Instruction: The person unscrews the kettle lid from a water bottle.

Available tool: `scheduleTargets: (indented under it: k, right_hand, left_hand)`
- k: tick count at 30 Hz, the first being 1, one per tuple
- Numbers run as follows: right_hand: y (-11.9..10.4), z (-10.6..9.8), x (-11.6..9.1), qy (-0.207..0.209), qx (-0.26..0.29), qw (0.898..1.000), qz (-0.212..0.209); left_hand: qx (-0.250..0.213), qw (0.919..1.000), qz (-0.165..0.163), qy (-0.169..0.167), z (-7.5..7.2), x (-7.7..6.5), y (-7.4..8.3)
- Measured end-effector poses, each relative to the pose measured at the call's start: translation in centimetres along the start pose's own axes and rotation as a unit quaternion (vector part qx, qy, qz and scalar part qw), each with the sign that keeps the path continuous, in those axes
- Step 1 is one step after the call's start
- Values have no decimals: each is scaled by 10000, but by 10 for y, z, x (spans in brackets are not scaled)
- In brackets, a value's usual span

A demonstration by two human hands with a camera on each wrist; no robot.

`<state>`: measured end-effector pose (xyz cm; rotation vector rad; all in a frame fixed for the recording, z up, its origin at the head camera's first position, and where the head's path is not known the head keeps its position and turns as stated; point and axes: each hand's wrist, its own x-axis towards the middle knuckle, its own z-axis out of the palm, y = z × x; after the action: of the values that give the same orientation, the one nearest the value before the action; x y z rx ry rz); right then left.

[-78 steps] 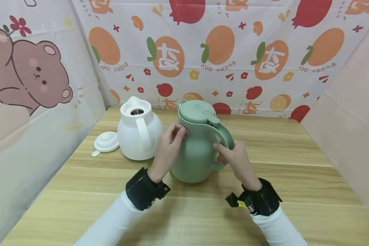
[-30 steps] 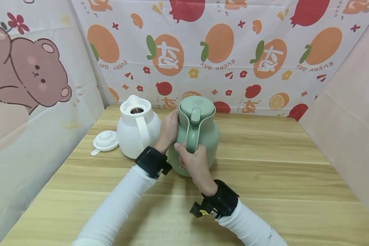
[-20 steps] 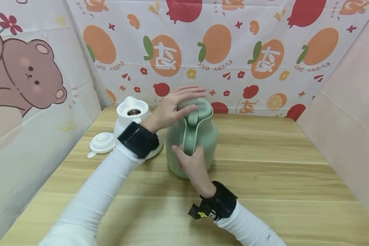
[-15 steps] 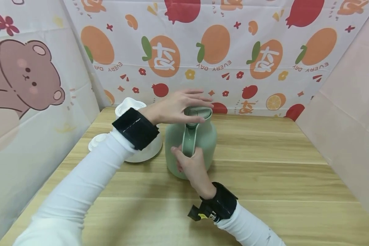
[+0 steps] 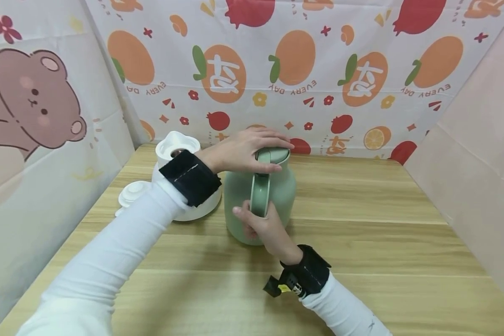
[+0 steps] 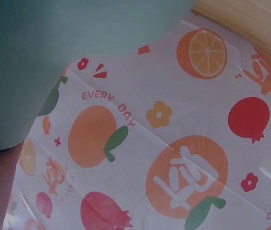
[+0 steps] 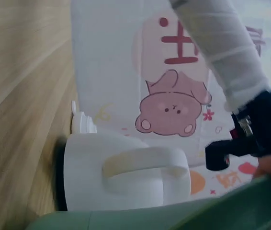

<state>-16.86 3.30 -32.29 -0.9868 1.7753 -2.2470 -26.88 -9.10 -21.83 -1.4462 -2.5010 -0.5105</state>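
Note:
A green thermos jug (image 5: 282, 196) stands upright on the wooden table (image 5: 361, 242). My left hand (image 5: 244, 149) lies across its green lid (image 5: 279, 153), with the thumb on the near side and the fingers over the far edge. Below it, my right hand (image 5: 265, 226) grips the jug's handle (image 5: 260, 193). To the left stands a white thermos jug (image 5: 201, 207) with its top uncovered, partly behind my left forearm. Its handle (image 7: 145, 160) shows in the right wrist view. The green jug's wall (image 6: 25, 62) fills the upper left of the left wrist view.
A loose white lid (image 5: 133, 192) lies on the table at left, partly covered by my sleeve. A fruit-print cloth (image 5: 332, 46) hangs behind the table. Another cloth with a bear print (image 5: 38, 98) borders the left side, and a pale cloth (image 5: 483, 154) the right.
The green jug's handle has swung round from the right to face me. My left hand has risen from the jug's side onto its lid, while my right hand has kept hold of the handle.

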Motion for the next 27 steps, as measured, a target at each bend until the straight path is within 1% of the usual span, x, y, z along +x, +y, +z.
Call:
scheduleTargets:
  k: [2, 5, 8, 12, 14, 18, 20, 23, 27]
  right_hand:
    - [0, 2, -1, 260, -165, 9995, -99]
    - [-1, 5, -2, 719, -266, 9970, -69]
    - [-2, 6, -3, 991, -271, 9947, 22]
    - [-4, 4, -5, 1160, -362, 9926, 82]
    - [-5, 3, -5, 1191, -387, 9921, 86]
    - [-5, 3, -5, 1179, -374, 9923, 67]
    - [-5, 4, -5, 1158, -351, 9926, 67]
    - [-4, 5, -5, 1104, -353, 9933, 38]
    - [-4, 7, -6, 1067, -382, 9935, 40]
  left_hand:
    - [21, 9999, -71, -107, -2, 1, 2]
    - [63, 9992, -220, -321, -5, 4, 6]
    - [104, 9983, -333, -476, -7, 7, 9]
    - [241, 9971, -495, -534, -6, 11, 13]
    - [318, 9964, -614, -499, -5, 13, 16]
    - [640, 9934, -878, -366, -3, 15, 23]
    - [885, 9903, -1026, -295, -2, 16, 28]
    - [1235, 9828, -1350, -251, -1, 17, 36]
    - [1653, 9679, -1873, -283, 0, 20, 48]
